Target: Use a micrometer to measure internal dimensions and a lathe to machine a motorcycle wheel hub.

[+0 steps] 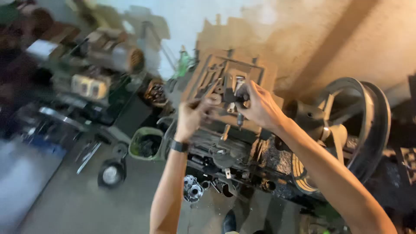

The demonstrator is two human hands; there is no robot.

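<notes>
Both my hands reach up to a greasy metal machine (225,147). My left hand (190,118), with a dark wristband, grips a part at the machine's upper edge, fingers curled. My right hand (258,106) pinches a small dark metal piece (239,100) against the machine's top frame (229,73). The two hands are close together, a palm's width apart. Motion blur hides the fine detail of what the left fingers hold.
A large dark flywheel (368,125) stands right of the machine. A green bucket (145,143) sits on the concrete floor at left, near a small round black-rimmed object (112,173) and loose metal parts (193,188). Cluttered shelves with motors (117,54) fill the left.
</notes>
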